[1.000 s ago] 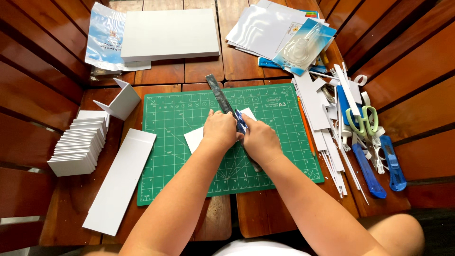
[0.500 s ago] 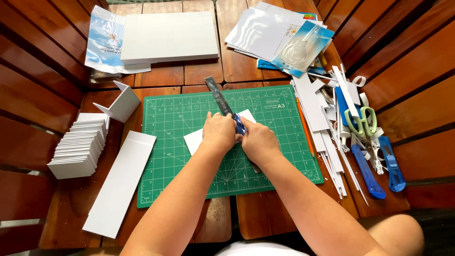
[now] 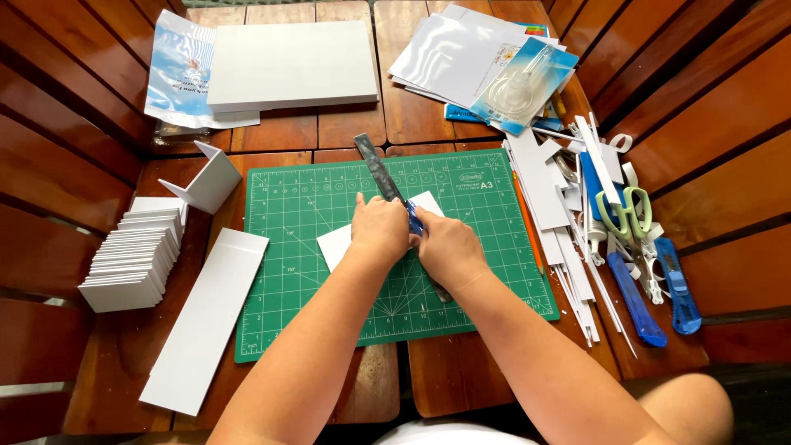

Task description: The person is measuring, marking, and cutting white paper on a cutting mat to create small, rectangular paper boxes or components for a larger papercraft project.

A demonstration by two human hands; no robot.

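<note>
Little has moved since the earlier pictures: both hands sit on the same spot of the cutting mat, the right one perhaps a touch further along the ruler.

Fingers of the left hand (image 3: 379, 228) lie curled and pressed down on a dark metal ruler (image 3: 381, 171), which runs slantwise from the mat's far edge toward the near right. Fingers of the right hand (image 3: 447, 245) are closed round a blue craft knife (image 3: 414, 219), its tip hidden between the two hands, right against the ruler's edge. Under both lies a white card piece (image 3: 337, 245), near the middle of the green cutting mat (image 3: 284, 288).

To do this cut well, I judge the ruler needs firm, even pressure with the fingertips kept back from the cutting edge, and the blade drawn steadily along the steel in one line.

No true container shows. A clear blister pack (image 3: 522, 85) lies on loose sheets at the desk's far right corner; what it holds I cannot tell. An open plastic sleeve (image 3: 175, 66) lies under a thick stack of white boards (image 3: 292, 62) at the far left.

Along the left edge of the wooden desk (image 3: 428, 379) stands a fanned stack of cut cards (image 3: 136, 255), with a long white strip (image 3: 206, 317) beside it. At the right edge lie offcut strips (image 3: 552, 198), green-handled scissors (image 3: 626, 214) and two blue utility knives (image 3: 655, 292).
</note>
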